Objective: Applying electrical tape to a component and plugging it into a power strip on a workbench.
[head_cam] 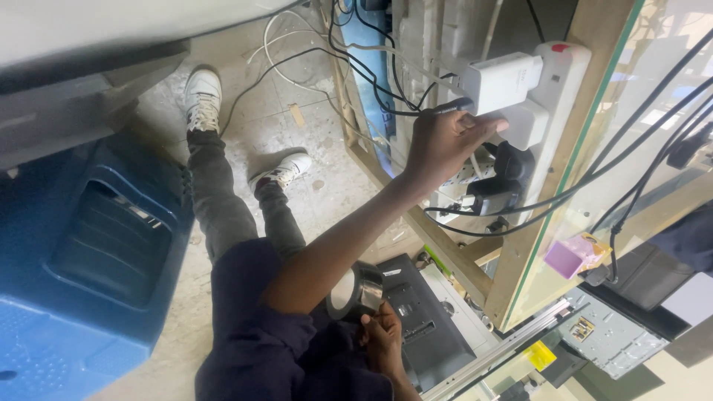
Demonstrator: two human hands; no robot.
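My left hand reaches out to a white power strip fixed on a wooden frame. Its fingers pinch the end of a black cable at the side of a large white adapter, and one fingertip rests on a second white adapter. Below these, black plugs fill the strip. Close to my lap, my right hand grips a roll of dark grey tape.
A blue plastic crate stands at the left. My legs in grey trousers and white sneakers stretch over a dusty floor with loose cables. A black device lies by my knee. A glass panel with cables is at the right.
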